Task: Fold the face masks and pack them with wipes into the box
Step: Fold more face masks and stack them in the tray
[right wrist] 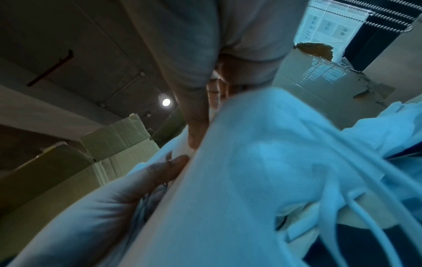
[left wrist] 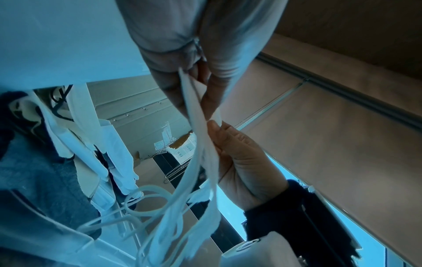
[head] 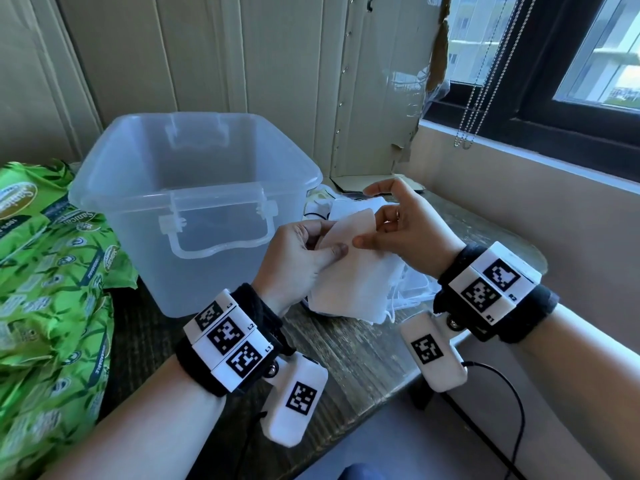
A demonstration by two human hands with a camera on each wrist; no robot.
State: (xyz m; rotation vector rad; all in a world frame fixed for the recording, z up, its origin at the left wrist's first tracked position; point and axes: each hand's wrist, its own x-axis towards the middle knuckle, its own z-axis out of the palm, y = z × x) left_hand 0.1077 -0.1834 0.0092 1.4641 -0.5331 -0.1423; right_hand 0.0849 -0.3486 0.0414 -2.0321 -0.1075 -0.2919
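Observation:
A white face mask [head: 349,233] is held up just right of the clear plastic box [head: 194,202]. My left hand [head: 329,244] pinches its left edge between thumb and fingers. My right hand [head: 369,230] pinches its upper right part, thumb in front, index finger raised. The left wrist view shows the mask [left wrist: 200,130] edge-on between my left hand [left wrist: 189,84] and right hand [left wrist: 237,159]. More white masks [head: 408,285] with loose ear loops lie piled under my hands. Green wipes packs [head: 52,271] lie left of the box. I see nothing inside the box.
The box's handle [head: 214,233] hangs on its near side. A wall and window sill [head: 519,161] close off the right and far side. The dark wooden table [head: 346,368] ends close in front of my wrists. A bead chain [head: 485,81] hangs by the window.

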